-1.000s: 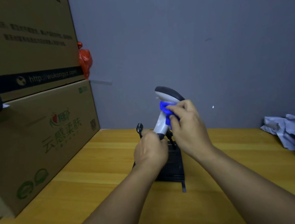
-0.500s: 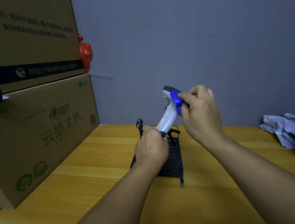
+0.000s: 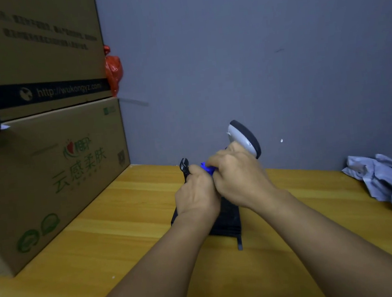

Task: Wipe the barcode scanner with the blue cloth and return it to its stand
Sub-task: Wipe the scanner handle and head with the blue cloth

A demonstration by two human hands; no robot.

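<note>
The barcode scanner [image 3: 244,138] is held up off the table [image 3: 129,220], above the black stand [image 3: 226,221], its grey-and-white head tilted up toward the far wall [image 3: 252,55]. Only the head shows; both hands hide the handle. The right hand [image 3: 239,180] is closed around the handle just below the head, pressing the blue cloth [image 3: 208,169] against it, and only a small blue fold shows between the two hands. The left hand [image 3: 195,195] is fisted low on the handle, touching the right hand. Whether it grips the scanner's base or only the cloth cannot be told.

The stand sits on the wooden table directly under the hands, its black clip [image 3: 184,165] rising at the far left side, just beside the left knuckles. The forearms cover much of its base.

To the left, two stacked cardboard boxes [image 3: 52,171] stand against the wall, with a red bag [image 3: 114,70] behind their far corner. At the right, a crumpled grey cloth [image 3: 391,181] lies near the table's far edge. Bare wood lies open between the boxes and the stand, and between the stand and the grey cloth. The table's near edge runs at the lower left.
</note>
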